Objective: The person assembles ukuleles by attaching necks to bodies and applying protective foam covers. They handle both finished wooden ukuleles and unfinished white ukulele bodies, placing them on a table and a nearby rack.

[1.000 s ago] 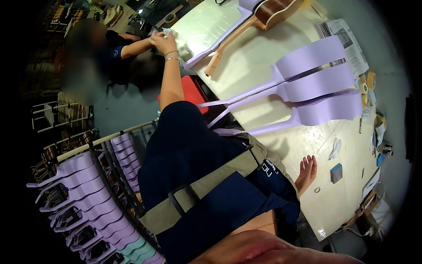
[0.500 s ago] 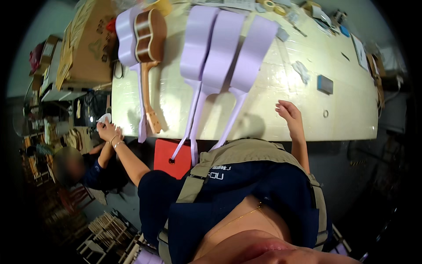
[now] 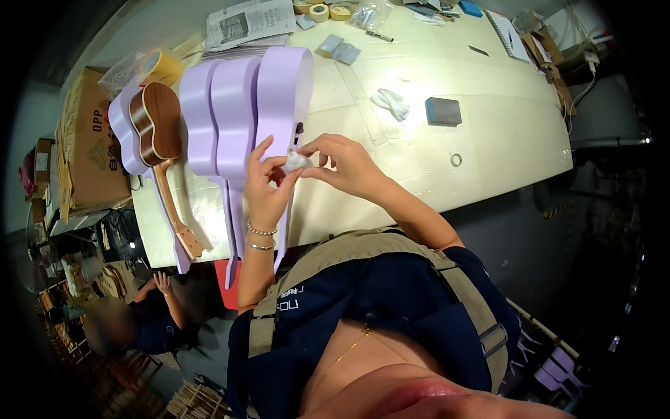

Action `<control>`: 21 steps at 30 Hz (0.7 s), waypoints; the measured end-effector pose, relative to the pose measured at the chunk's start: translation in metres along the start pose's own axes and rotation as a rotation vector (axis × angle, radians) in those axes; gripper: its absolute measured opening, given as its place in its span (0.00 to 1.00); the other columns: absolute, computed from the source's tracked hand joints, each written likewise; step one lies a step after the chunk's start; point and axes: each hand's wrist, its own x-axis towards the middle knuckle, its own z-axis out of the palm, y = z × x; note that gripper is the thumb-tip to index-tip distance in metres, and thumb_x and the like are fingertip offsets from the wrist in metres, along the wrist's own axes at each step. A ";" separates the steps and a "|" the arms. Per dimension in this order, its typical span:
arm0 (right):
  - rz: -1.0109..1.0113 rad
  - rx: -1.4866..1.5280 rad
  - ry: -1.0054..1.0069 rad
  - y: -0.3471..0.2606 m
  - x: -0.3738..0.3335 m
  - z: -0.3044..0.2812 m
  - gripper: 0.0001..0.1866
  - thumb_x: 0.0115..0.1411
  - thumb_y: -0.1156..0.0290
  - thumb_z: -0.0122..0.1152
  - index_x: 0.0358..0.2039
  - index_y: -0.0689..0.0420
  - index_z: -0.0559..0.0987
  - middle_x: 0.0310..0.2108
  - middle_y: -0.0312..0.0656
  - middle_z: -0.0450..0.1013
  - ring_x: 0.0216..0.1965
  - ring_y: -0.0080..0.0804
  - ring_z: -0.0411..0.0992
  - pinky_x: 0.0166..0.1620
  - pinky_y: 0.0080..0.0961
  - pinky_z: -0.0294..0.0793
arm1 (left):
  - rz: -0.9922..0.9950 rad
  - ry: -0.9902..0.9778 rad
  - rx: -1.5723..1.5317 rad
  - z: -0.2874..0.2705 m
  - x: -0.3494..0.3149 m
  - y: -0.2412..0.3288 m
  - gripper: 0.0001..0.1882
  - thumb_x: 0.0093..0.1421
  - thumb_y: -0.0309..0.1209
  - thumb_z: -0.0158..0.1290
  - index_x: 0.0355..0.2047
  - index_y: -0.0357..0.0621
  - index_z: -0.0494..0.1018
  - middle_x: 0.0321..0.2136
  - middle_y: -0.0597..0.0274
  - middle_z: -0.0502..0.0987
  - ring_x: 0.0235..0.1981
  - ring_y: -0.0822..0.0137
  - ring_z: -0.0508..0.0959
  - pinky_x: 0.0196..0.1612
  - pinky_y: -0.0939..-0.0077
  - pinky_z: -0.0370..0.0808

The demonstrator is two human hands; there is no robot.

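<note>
My left hand (image 3: 265,199), with bracelets at its wrist, and my right hand (image 3: 351,166) meet above the table, just in front of the lavender ukuleles. Between their fingertips is a small crumpled white wad (image 3: 299,163), like cloth or tissue. Thumb and fingers of the left pinch it from one side, and the right's fingertips grip it from the other. Behind the left hand, several lavender ukuleles (image 3: 234,115) lie in a row with their necks toward me. A brown wooden ukulele (image 3: 162,126) rests farther left, beside another lavender one (image 3: 123,136).
On the pale table (image 3: 391,164) lie a sanding block (image 3: 444,112), a white cloth (image 3: 390,103), a ring (image 3: 456,160) and grey pads (image 3: 338,49). Tape rolls (image 3: 319,12) and newspaper (image 3: 250,24) sit at the back. A cardboard box (image 3: 91,140) and a seated person (image 3: 157,321) are at left.
My left hand has come from the table's left edge with the white wad, and my right hand has moved in to meet it. The view has swung rightward.
</note>
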 end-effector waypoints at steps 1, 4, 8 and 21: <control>0.014 0.012 -0.026 0.014 0.000 -0.009 0.15 0.46 0.70 0.63 0.36 0.57 0.74 0.30 0.38 0.71 0.23 0.26 0.67 0.27 0.19 0.67 | -0.039 -0.027 -0.045 0.017 0.006 0.003 0.11 0.43 0.19 0.57 0.29 0.36 0.71 0.51 0.59 0.62 0.18 0.80 0.68 0.22 0.87 0.66; 0.032 0.049 0.001 0.055 0.005 -0.039 0.12 0.49 0.73 0.60 0.35 0.59 0.74 0.28 0.37 0.71 0.23 0.22 0.67 0.27 0.17 0.67 | -0.074 -0.012 0.007 0.061 0.017 0.006 0.30 0.44 0.20 0.57 0.49 0.39 0.60 0.46 0.60 0.64 0.20 0.76 0.69 0.23 0.85 0.70; 0.207 0.233 0.118 0.140 0.059 -0.088 0.12 0.52 0.72 0.57 0.36 0.62 0.72 0.24 0.37 0.70 0.22 0.18 0.66 0.26 0.17 0.67 | -0.167 0.032 0.070 0.104 0.014 0.008 0.36 0.44 0.23 0.58 0.54 0.41 0.55 0.41 0.56 0.68 0.26 0.77 0.70 0.23 0.86 0.70; 0.170 -0.523 0.534 0.349 0.323 -0.146 0.14 0.48 0.60 0.60 0.33 0.54 0.76 0.29 0.41 0.74 0.33 0.40 0.71 0.36 0.34 0.69 | -0.676 1.243 -1.679 0.115 -0.065 -0.067 0.31 0.52 0.38 0.53 0.49 0.29 0.56 0.50 0.45 0.60 0.55 0.53 0.58 0.59 0.59 0.53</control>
